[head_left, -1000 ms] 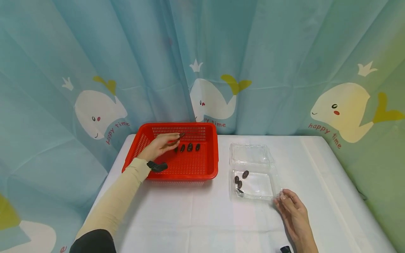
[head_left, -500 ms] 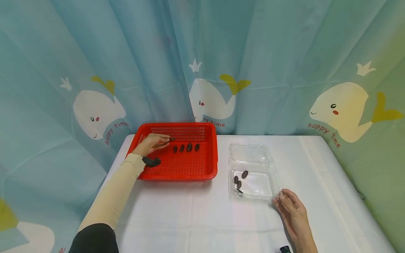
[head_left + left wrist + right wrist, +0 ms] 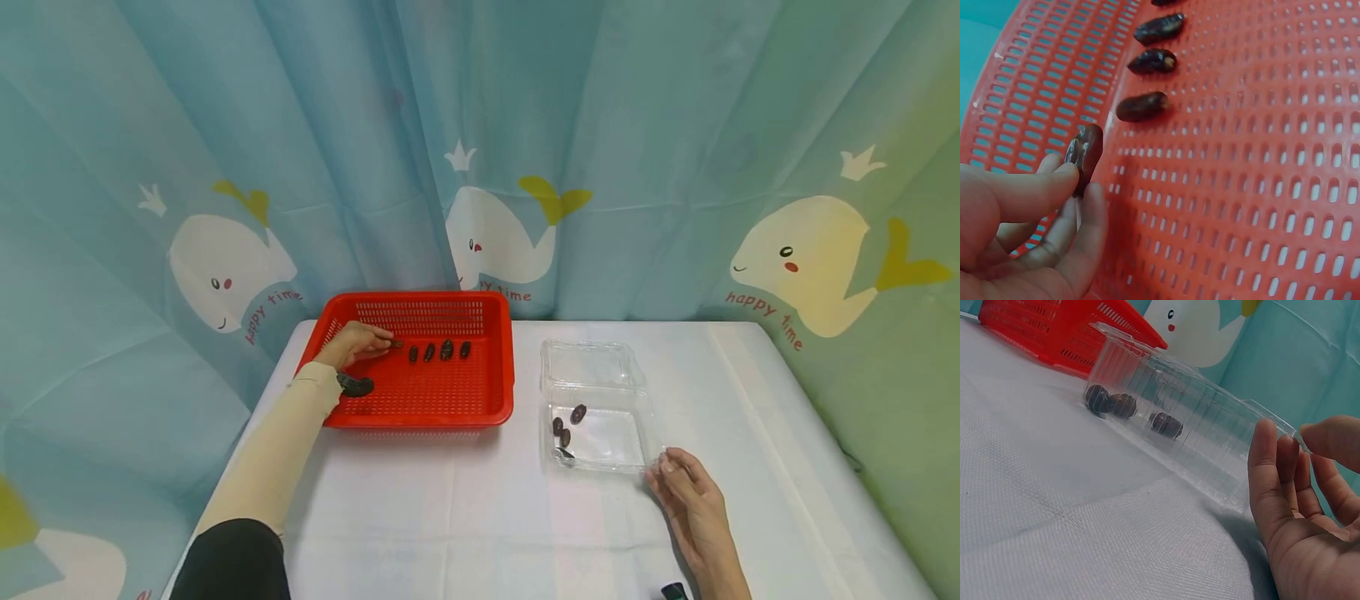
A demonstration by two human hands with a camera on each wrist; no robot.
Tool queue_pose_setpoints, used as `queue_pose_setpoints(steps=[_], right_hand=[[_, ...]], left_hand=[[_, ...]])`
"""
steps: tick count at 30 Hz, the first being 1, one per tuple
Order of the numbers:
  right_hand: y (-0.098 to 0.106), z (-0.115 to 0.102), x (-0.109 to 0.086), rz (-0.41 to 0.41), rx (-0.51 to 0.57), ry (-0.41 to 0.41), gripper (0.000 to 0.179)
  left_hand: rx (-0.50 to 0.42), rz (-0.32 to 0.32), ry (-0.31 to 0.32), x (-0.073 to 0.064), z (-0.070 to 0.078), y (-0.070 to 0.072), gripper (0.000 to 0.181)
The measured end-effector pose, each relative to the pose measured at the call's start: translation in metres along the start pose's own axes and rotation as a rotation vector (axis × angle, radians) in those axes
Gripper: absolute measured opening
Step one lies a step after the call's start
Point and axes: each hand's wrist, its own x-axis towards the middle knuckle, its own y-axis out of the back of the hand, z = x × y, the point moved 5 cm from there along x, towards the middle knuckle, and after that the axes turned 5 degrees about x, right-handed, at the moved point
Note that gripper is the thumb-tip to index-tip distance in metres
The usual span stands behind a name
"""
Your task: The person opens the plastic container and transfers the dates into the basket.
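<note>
My left hand [image 3: 356, 342] is inside the red plastic basket [image 3: 420, 417], pinching a dark, glossy date [image 3: 1088, 153] between thumb and fingers. Beyond that date, several more lie in a row on the basket floor, the nearest date [image 3: 1142, 107] just past my fingertips. My right hand [image 3: 693, 508] pinches the near right corner of a clear plastic clamshell box [image 3: 611, 442] between thumb and fingers. Its lid [image 3: 591, 365] lies folded back, away from me. Several dates, among them one date [image 3: 578, 413], sit along the left side of the box.
A white cloth covers the table [image 3: 480, 517], with the basket at the back left and the box to its right. A blue curtain [image 3: 645, 167] with whale prints hangs right behind the table's far edge.
My left hand has moved left and slightly down within the basket, carrying the date to the left end of the row. My right hand keeps its grip on the box corner.
</note>
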Motion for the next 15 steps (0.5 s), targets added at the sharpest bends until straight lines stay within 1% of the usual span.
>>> queue_pose_setpoints(steps=[6,10,15], right_hand=[[-0.0003,-0.0003,-0.0007,-0.01,0.008,0.007,0.025],[-0.0005,-0.0008,-0.0011,-0.015,0.008,0.012,0.025],[-0.0003,-0.0012,-0.0013,-0.016,0.015,0.014,0.025]], left_hand=[[0.014,0.005,-0.049,0.0023,-0.0043,-0.0037,0.043],[-0.004,0.039,-0.054,0.004,-0.0058,-0.0052,0.042],[-0.003,0.06,-0.058,0.0037,-0.0051,-0.0067,0.04]])
